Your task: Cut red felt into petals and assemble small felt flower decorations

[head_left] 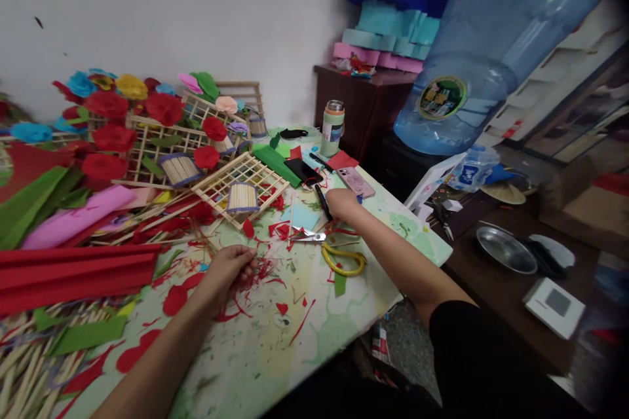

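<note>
My left hand (232, 270) is low over a pile of red paper scraps (263, 272), its fingers pressed together; anything between them is too small to make out. Farther right, my right hand (343, 204) is closed beside a black pen-like stick (323, 201), which rises from its left side; the fingertips are hidden. Scissors with silver blades (309, 236) and red handles lie below that hand, close to the yellow scissor handles (344, 260). A light blue paper (302, 217) rests left of the pen. The pink phone (357, 182) is just behind my right hand.
Stick lattices (240, 186) and paper flowers (164, 109) fill the back left. Red folded paper (78, 275) and loose sticks (44, 360) cover the left side. A bottle (333, 129) stands at the back edge. A big water jug (462, 72) is at right.
</note>
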{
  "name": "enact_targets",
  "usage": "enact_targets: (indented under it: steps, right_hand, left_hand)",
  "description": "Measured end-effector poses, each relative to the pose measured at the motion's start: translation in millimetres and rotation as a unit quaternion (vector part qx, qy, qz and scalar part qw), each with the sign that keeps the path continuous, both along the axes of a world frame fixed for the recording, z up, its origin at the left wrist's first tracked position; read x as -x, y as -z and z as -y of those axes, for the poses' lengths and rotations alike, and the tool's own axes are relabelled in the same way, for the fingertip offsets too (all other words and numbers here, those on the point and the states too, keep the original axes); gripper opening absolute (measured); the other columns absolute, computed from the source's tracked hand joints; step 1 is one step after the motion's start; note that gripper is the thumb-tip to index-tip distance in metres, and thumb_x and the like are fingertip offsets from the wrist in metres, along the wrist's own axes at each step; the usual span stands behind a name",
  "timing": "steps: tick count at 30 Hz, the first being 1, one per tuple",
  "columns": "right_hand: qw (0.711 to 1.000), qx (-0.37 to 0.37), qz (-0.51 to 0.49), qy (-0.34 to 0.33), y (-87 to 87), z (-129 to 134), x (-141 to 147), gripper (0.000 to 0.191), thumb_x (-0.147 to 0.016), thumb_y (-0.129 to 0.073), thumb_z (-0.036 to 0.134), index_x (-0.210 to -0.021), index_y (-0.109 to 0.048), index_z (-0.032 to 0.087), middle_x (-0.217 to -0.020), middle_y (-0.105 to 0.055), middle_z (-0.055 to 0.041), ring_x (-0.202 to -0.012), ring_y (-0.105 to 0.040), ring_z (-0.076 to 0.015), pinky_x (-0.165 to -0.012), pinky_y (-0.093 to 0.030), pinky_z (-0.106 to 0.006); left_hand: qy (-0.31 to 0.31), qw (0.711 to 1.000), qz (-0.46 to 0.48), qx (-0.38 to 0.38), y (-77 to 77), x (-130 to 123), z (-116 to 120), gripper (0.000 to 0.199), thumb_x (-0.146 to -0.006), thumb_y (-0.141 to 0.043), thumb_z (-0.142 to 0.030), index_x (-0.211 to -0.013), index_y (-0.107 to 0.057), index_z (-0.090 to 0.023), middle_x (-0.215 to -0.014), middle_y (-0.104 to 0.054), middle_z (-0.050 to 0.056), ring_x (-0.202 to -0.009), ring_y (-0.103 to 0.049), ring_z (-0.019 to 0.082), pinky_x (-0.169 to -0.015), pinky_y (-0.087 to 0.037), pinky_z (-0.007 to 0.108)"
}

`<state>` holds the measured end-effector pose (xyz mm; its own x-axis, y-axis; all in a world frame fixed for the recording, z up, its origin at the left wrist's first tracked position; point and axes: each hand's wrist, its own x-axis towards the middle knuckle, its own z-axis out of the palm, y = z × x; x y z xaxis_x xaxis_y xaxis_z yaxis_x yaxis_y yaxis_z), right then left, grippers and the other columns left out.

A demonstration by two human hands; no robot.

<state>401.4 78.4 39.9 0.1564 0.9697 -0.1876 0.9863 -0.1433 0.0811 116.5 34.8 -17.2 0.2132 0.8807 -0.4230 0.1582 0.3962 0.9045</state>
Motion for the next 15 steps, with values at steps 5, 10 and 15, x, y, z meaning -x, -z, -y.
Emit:
enact_targets:
  steps: [5,10,15]
  right_hand:
    - [0.999,0.051,0.013,-0.016,7.1,-12,5,0.041,-0.07,-0.064,0.015,-0.111,-0.066,0.012,-0.113,-0.065,-0.0215,-0.105,-0.061,-0.0325,-0.082,-0.051,-0.039]
    - [0.998,0.065,0.015,-0.02,9.1,-17,5,0.043,-0.067,-0.064,0.017,-0.11,-0.067,0.011,-0.112,-0.065,-0.0218,-0.105,-0.061,-0.033,-0.082,-0.05,-0.039]
    - [0.999,0.049,-0.006,-0.004,7.0,-22,-7,0.038,-0.071,-0.06,0.022,-0.106,-0.069,0.009,-0.112,-0.065,-0.0219,-0.101,-0.063,-0.0321,-0.079,-0.05,-0.035]
  left_hand:
    - [-0.004,1.0,0.022,0.005,-0.8,0,0,0.027,-0.057,-0.074,-0.034,-0.058,-0.057,-0.014,-0.049,-0.058,-0.001,-0.036,-0.043,0.006,-0.037,-0.033,0.018]
    - [-0.002,1.0,0.024,0.0,1.6,1,0,0.026,-0.058,-0.074,-0.034,-0.061,-0.057,-0.014,-0.05,-0.058,-0.001,-0.037,-0.044,0.006,-0.038,-0.033,0.018]
    - [0.006,0.999,0.035,-0.01,4.0,3,-1,0.028,-0.059,-0.074,-0.036,-0.063,-0.057,-0.013,-0.051,-0.058,-0.001,-0.038,-0.044,0.006,-0.039,-0.033,0.017]
